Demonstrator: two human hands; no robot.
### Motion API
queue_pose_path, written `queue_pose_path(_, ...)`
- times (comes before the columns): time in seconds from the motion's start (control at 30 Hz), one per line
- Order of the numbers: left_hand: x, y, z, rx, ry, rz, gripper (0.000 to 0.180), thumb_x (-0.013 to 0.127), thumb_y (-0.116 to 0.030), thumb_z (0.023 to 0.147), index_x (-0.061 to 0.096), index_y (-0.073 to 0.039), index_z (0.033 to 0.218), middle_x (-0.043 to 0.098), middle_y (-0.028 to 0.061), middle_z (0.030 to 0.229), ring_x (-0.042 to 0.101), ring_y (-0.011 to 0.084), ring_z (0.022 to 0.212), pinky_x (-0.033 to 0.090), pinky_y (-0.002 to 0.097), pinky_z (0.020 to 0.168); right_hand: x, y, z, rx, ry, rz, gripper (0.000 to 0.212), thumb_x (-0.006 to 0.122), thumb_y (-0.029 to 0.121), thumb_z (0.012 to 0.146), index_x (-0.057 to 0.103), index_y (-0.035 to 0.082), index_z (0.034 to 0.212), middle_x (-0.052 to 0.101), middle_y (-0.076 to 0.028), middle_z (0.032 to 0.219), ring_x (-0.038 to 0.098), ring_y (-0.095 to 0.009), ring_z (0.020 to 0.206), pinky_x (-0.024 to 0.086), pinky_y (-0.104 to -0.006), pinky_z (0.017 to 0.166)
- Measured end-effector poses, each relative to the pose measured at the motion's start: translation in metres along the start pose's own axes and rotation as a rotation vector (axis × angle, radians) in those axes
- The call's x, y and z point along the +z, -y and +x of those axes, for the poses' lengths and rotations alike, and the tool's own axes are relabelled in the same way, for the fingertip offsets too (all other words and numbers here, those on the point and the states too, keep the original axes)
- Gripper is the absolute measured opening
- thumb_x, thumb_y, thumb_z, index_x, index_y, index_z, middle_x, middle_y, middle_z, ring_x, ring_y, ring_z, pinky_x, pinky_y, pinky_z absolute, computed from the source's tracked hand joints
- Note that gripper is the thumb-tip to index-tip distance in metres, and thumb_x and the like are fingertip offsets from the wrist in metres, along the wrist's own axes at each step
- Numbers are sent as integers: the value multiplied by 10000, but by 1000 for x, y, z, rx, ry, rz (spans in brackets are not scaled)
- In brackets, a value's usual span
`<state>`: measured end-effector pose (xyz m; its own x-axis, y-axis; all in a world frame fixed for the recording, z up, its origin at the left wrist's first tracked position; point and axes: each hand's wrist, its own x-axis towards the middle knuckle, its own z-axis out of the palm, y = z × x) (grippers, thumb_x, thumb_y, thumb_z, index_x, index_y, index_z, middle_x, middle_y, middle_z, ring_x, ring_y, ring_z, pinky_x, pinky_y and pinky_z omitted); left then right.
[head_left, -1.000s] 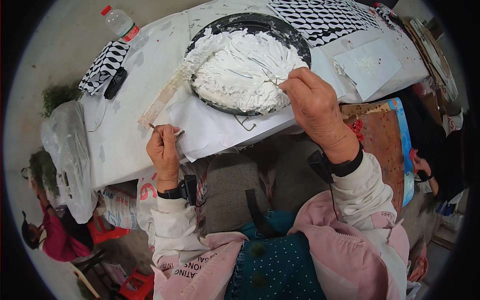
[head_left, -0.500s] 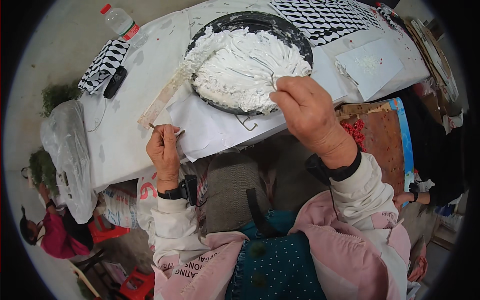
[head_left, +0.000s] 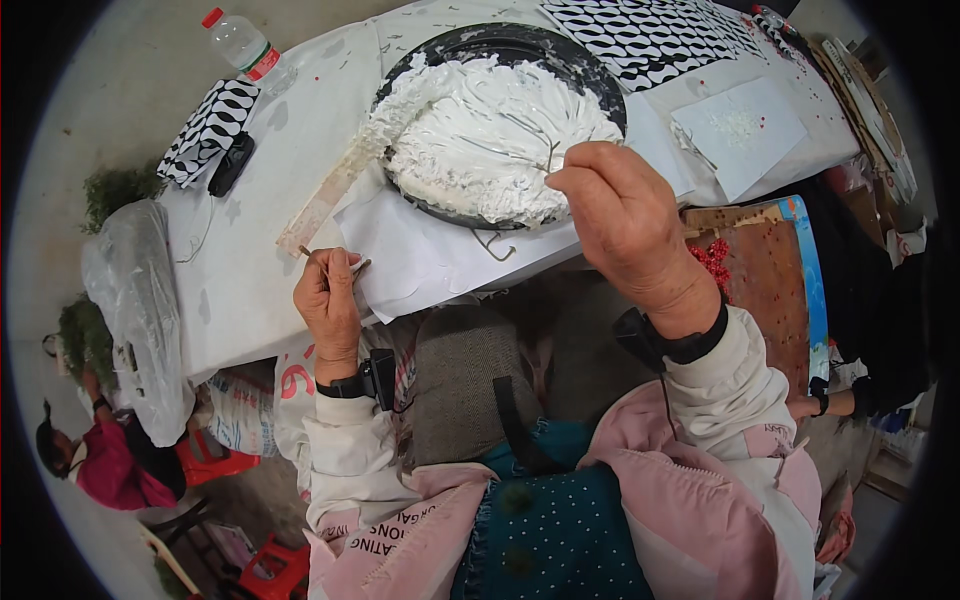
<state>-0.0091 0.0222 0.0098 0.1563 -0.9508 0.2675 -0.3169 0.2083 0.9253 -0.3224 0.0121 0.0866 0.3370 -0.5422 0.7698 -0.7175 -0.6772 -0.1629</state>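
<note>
Over white paste (head_left: 470, 130), dipping seemingly underway: stem (head_left: 550, 157) pinched by right hand (head_left: 628, 210), stick (head_left: 305, 251) by left hand (head_left: 328, 300). Steadiness needed next.

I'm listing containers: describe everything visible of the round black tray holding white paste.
The round, black, seemingly plastic tray rests over white paper on the white table, its rim smeared white. Thick, ridged white paste fills most of it. A pale flat strip meets its left edge; the right hand is over its near right edge.

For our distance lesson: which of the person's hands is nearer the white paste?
Right: the right hand is at the white paste, lower right; the left hand is apart, lower left.
</note>
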Motion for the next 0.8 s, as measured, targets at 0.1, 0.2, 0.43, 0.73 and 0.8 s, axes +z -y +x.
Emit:
queue_pose_path(0.1,-1,-1,0,7,-1,5,231,549,-180,982,601,-3,843,539,-34,730,382,47,644,338,206,601,-7,-3,4,40,-31,19,242,642,-149,703,631,0,894,597,-115,878,614,-258,713,492,-307,593)
queue_pose_path(0.2,-1,2,0,7,-3,-4,228,554,-179,981,602,-3,843,539,-35,732,382,44,648,338,203,604,-9,-5,4,81,-60,41,238,650,-149,717,632,0,902,599,-110,878,611,-242,705,488,-294,590)
queue_pose_path(0.43,1,1,1,5,1,-11,219,559,-169,977,603,-2,843,532,-38,727,382,42,647,337,202,601,-10,-4,3,144,-121,69,215,656,-149,757,636,0,911,603,-103,882,602,-205,693,480,-271,597)
queue_pose_path(0.73,-2,3,1,9,9,-5,210,559,-163,977,603,2,854,548,-32,741,393,40,646,344,198,599,-16,-7,6,216,-159,90,189,651,-134,782,634,-4,919,612,-106,898,597,-178,712,486,-260,621)
queue_pose_path(0.8,-1,2,1,10,8,-6,209,559,-162,977,603,2,855,551,-31,743,396,40,648,345,198,600,-17,-5,6,230,-150,101,175,649,-127,792,633,-6,918,612,-103,901,592,-167,727,486,-256,638)
